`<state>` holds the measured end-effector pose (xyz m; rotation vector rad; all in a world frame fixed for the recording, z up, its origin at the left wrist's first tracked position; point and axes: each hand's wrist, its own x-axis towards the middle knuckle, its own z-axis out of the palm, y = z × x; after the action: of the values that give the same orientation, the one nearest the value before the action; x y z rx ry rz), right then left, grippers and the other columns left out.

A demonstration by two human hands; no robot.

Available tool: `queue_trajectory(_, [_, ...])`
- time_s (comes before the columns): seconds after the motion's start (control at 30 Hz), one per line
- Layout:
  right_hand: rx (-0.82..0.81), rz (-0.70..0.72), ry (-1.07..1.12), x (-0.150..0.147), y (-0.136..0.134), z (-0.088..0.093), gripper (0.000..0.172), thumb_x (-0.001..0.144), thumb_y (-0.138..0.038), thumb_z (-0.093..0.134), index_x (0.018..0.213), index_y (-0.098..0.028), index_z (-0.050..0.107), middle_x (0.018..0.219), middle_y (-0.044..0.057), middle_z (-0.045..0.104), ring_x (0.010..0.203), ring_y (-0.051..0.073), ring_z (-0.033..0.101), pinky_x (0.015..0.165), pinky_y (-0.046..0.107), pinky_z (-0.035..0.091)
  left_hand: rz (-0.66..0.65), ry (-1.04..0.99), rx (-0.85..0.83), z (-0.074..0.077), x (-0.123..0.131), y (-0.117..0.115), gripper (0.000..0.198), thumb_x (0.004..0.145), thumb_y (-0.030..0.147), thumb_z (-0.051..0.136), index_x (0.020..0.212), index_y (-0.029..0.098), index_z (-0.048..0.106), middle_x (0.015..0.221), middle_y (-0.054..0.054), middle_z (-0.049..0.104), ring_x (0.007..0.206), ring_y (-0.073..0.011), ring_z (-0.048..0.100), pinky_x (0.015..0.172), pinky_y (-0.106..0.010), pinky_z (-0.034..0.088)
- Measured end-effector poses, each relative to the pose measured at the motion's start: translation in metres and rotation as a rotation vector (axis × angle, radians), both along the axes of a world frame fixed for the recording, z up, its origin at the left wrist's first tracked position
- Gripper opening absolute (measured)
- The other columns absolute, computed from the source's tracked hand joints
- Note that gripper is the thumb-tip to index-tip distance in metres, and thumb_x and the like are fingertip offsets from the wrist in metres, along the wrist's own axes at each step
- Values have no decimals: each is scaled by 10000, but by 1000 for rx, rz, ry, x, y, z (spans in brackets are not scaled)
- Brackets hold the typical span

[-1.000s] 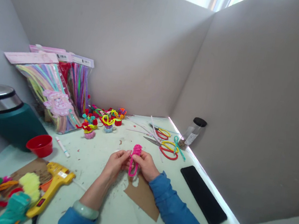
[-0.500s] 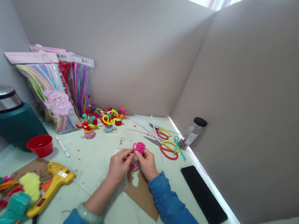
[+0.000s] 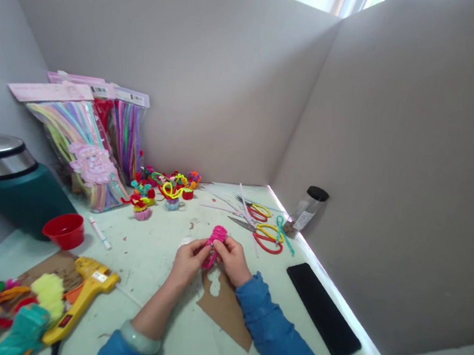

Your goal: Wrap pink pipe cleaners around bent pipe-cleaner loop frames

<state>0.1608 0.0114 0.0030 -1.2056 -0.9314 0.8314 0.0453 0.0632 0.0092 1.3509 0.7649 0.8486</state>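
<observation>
A bright pink pipe cleaner point(image 3: 219, 233), wound into a small coil at its top with a loop hanging below, is held up between my two hands. My left hand point(image 3: 188, 260) pinches it from the left with thumb and forefinger. From the other side, the thumb and fingers of my right hand point(image 3: 232, 259) are closed on it too. The fingertips hide part of its middle. Beneath the hands lies a piece of brown cardboard point(image 3: 226, 314) with a cut-out near its top.
Scissors point(image 3: 267, 239), a clear jar point(image 3: 302, 213) and a black phone-like slab point(image 3: 323, 311) lie right. Left are a yellow glue gun point(image 3: 85, 297), red cup point(image 3: 64, 231), teal bottle point(image 3: 19, 188), marker point(image 3: 100, 233) and pipe cleaner packs point(image 3: 87, 145). Small fuzzy figures point(image 3: 164, 191) stand behind.
The pink pipe cleaner has turned and shifted slightly left between my fingers. Its side loop at the upper left no longer shows. Both hands keep nearly the same place.
</observation>
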Motion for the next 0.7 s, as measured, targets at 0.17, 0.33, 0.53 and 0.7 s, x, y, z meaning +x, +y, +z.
queue_trajectory(0.17, [23,-46,-72,-1,1,-5,225,769,-375,564,847,-166,589,599,-33,503,521,100,410,482,212,349,9,13,30,-3,0,2,336,664,349,640,905,123,700,662,-45,653,540,-121,532,518,-207,416])
queue_trajectory(0.33, [27,-75,-97,0,2,-7,238,762,-382,567,873,-171,564,664,-21,532,566,110,441,511,215,373,4,14,-44,-2,0,1,371,650,389,654,899,118,699,613,-47,647,526,-129,547,513,-214,425])
queue_trajectory(0.53, [37,-71,-204,0,-1,-4,179,782,-349,542,753,-173,554,644,-28,503,583,112,426,540,221,362,-14,12,-85,3,-2,0,344,657,443,644,733,110,687,556,-39,624,509,-123,547,506,-209,422])
queue_trajectory(0.7, [55,-59,-309,-3,-3,1,210,798,-339,527,665,-177,527,640,-21,479,617,123,435,569,228,362,-24,-52,-160,4,-4,-1,351,687,449,616,623,104,635,501,-20,582,468,-108,519,485,-211,404])
